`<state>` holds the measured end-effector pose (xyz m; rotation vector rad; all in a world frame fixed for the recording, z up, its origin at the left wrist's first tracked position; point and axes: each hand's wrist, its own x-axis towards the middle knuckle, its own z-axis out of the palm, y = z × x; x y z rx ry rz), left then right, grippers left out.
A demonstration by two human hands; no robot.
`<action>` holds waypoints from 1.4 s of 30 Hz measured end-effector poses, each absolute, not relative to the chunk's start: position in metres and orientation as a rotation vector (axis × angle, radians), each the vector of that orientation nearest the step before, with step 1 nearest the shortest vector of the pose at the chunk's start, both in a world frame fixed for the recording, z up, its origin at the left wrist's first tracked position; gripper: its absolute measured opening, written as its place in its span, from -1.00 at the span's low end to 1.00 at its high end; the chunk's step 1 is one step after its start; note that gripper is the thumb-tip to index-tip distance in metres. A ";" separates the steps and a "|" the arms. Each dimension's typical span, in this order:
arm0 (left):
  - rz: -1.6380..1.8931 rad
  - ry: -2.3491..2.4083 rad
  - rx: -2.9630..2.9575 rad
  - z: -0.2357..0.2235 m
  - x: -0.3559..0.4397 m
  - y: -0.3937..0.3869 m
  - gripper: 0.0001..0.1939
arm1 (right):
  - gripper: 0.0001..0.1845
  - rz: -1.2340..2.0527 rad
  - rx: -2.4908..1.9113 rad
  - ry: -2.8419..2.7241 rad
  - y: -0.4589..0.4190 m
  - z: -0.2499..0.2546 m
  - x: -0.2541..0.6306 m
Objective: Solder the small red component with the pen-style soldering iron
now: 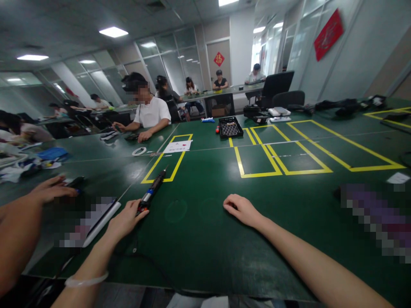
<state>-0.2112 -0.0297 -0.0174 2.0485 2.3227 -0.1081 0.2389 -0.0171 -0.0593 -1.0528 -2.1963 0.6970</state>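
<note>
My left hand (125,220) is closed around the rear end of a corded electric screwdriver (150,191), at the left of the green table. The tool lies slanted, and its thin tip points away from me toward a yellow taped box. Its body is black and silver with a blue band. A dark cable (150,259) runs back toward the table's near edge. To the right, my right hand (242,209) rests on the bare tabletop with fingers curled in. I see nothing in it, though the inside of the fist is partly hidden.
Another person's hand (53,190) is at far left, by a blurred-out device (101,224). A black tray of small parts (230,127) stands across the table. Yellow tape (260,174) marks several boxes. A white paper sign (177,146) lies near a tape roll (139,152). One co-worker (152,109) sits opposite.
</note>
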 end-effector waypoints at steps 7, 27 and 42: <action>-0.151 2.491 2.194 -0.005 -0.204 -0.036 -0.35 | -0.86 0.695 -1.045 -2.202 -0.017 -0.059 0.239; 0.546 1.400 2.005 0.018 -0.006 -0.030 -0.68 | -0.84 0.729 -1.011 -2.169 -0.017 -0.060 0.238; 0.499 0.984 1.634 -0.022 0.040 -0.020 -0.56 | -0.91 0.942 -0.851 -2.097 -0.020 -0.056 0.236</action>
